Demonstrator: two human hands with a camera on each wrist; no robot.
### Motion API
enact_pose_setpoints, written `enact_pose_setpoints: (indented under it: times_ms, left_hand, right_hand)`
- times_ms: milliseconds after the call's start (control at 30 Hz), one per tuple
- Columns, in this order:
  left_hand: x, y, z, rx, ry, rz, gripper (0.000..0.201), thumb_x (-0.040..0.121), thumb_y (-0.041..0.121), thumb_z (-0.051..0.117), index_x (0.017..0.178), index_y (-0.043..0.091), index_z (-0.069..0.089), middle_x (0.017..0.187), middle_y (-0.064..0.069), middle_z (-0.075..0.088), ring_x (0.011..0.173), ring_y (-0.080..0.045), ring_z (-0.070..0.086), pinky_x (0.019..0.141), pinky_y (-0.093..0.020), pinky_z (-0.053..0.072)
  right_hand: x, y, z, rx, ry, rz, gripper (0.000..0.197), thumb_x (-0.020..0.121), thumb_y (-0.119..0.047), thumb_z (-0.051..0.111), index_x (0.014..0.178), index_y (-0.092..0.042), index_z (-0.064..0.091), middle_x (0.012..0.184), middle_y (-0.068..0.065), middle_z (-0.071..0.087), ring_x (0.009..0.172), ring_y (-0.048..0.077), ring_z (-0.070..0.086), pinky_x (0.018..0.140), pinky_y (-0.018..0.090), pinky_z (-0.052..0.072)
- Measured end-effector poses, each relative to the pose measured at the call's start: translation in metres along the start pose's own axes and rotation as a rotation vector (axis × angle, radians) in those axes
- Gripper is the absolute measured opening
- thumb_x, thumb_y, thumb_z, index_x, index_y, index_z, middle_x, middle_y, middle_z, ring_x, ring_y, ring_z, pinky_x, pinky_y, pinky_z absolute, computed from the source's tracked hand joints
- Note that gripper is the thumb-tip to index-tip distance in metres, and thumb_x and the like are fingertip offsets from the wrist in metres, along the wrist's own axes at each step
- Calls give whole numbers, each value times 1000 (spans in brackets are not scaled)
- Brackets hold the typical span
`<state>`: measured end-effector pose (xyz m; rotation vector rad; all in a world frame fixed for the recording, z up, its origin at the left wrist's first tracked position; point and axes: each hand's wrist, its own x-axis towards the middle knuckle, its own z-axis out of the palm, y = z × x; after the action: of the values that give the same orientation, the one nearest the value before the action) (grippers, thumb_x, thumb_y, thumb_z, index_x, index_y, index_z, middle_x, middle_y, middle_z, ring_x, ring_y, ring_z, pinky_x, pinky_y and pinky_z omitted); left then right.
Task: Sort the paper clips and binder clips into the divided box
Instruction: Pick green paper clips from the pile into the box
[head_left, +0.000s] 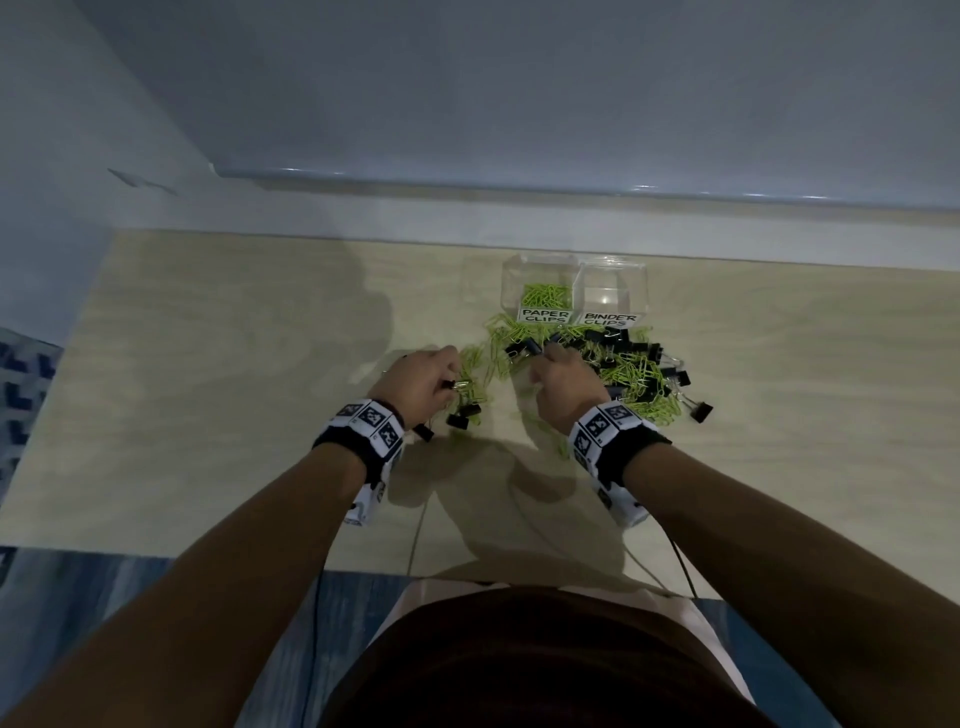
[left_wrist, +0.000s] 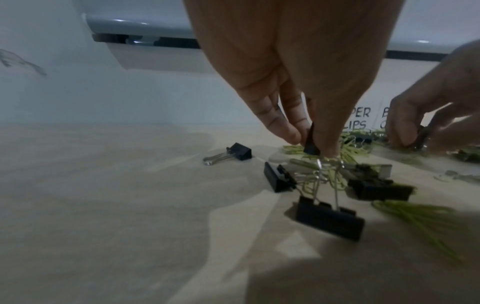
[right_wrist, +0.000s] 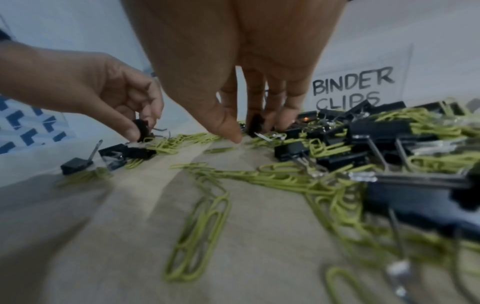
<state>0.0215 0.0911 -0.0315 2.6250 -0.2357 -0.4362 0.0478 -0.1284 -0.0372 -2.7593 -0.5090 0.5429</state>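
A clear divided box (head_left: 640, 275) stands at the back; its PAPER CLIPS half (head_left: 543, 299) holds green paper clips, and its BINDER CLIPS half (head_left: 610, 296) looks bare. In front lies a mixed pile of green paper clips (head_left: 631, 376) and black binder clips (head_left: 644, 345). My left hand (head_left: 451, 385) pinches a small black binder clip (left_wrist: 311, 144) just above the table, left of the pile. My right hand (head_left: 545, 358) reaches into the pile's near left edge, its fingers and thumb closing round another black binder clip (right_wrist: 255, 124).
Loose binder clips (left_wrist: 330, 219) lie under and beside my left hand, one (left_wrist: 240, 152) off to the left. Green paper clips (right_wrist: 200, 236) are strewn over the wooden table (head_left: 208, 389) near my right wrist. A wall ledge (head_left: 519, 182) runs behind the box.
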Motion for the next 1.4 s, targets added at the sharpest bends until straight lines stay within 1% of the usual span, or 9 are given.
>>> enact_pose_setpoints:
  times_ms: [100, 233, 400, 567, 733, 833, 1033, 1233, 1400]
  left_hand:
    - [-7, -8, -9, -38, 38, -56, 30, 87, 14, 61, 114, 15, 48, 99, -4, 60, 82, -20, 55, 74, -31, 46]
    - [-16, -32, -16, 1, 90, -118, 25, 89, 11, 51, 114, 11, 47, 105, -12, 62, 91, -30, 57, 76, -36, 47]
    - [-29, -45, -8, 120, 136, -117, 28, 87, 20, 59, 113, 10, 56, 116, -13, 50, 108, -32, 41, 89, -45, 46]
    - [-36, -24, 8, 25, -66, -82, 44, 77, 37, 72, 115, 21, 58, 121, -2, 43, 112, -20, 40, 95, -33, 42]
    - [-37, -28, 18, 0, -44, -109, 20, 81, 18, 65, 100, 13, 62, 114, -7, 52, 106, -26, 49, 89, -33, 44]
    - [-39, -35, 15, -16, -19, -132, 15, 79, 10, 61, 94, 10, 58, 104, -7, 55, 99, -27, 52, 80, -32, 43]
    - [-45, -45, 7, -39, 75, -237, 20, 81, 13, 57, 100, 14, 52, 98, -3, 52, 89, -24, 53, 74, -33, 47]
    - [-32, -10, 22, -43, 85, -110, 18, 82, 21, 62, 96, 11, 56, 102, -8, 54, 94, -25, 51, 79, -36, 46]
    - [-24, 21, 46, -83, 18, -159, 13, 80, 18, 63, 88, 12, 53, 98, -11, 54, 89, -30, 55, 78, -38, 48]
  right_hand:
    - [-4, -9, -4, -97, 8, -61, 30, 79, -8, 56, 108, -16, 60, 121, 5, 48, 115, 28, 42, 102, 48, 37]
    - [-4, -39, 2, 10, -72, -259, 28, 86, -18, 58, 113, -20, 61, 116, 5, 51, 110, 26, 50, 92, 44, 48]
    - [3, -63, 18, -59, -265, -240, 35, 91, -13, 52, 126, -18, 55, 137, 12, 36, 122, 34, 40, 97, 46, 46]
    - [5, -57, 20, 49, -201, -264, 21, 87, -9, 55, 107, -9, 62, 118, 13, 45, 100, 32, 53, 86, 38, 49]
    - [-6, -31, 16, 274, -83, -205, 7, 80, -9, 59, 86, -12, 61, 100, 3, 44, 82, 22, 54, 76, 34, 53]
    - [-17, -4, 9, 277, 1, -108, 12, 79, -9, 57, 85, -17, 52, 100, -3, 41, 85, 16, 50, 74, 28, 48]
    - [-30, 37, 5, 22, 38, -25, 24, 80, -18, 57, 104, -12, 58, 107, 7, 48, 95, 27, 49, 80, 39, 50]
    - [-22, -11, 1, -66, -30, -188, 35, 84, -15, 54, 119, -20, 55, 129, 2, 46, 122, 24, 40, 107, 49, 34]
    - [17, -47, 3, -155, -162, -268, 58, 84, -11, 54, 139, -21, 36, 148, 3, 30, 132, 28, 32, 107, 49, 33]
